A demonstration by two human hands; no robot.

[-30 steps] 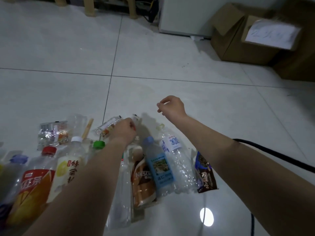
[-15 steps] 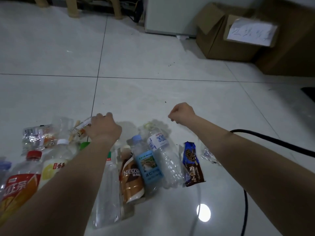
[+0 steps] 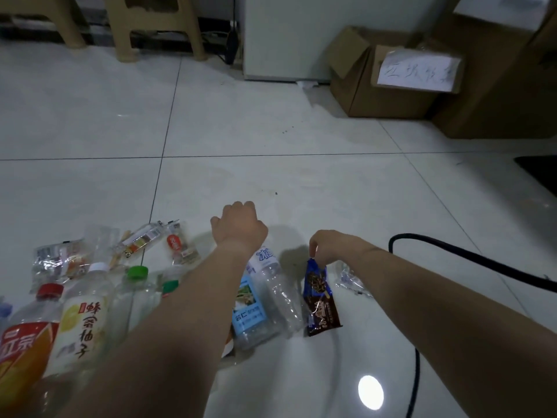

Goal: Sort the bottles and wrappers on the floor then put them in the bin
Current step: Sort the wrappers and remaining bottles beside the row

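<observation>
Right hand (image 3: 327, 247) pinches the dark snack wrapper (image 3: 321, 303) by its top edge, the sensible hold, since the film is probably light, limp and slippery; left hand (image 3: 239, 227) is knuckles-up and I cannot tell its grasp.

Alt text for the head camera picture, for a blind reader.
The right hand pinches the top of a dark snack wrapper on a white tiled floor, beside a row of plastic bottles lying down. The left hand hovers above them, knuckles up; clear wrappers lie farther left.

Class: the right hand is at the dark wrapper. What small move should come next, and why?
Probably lift the dark snack wrapper toward the clear wrappers: the right hand pinches its top, and it lies beside the water bottle.
</observation>
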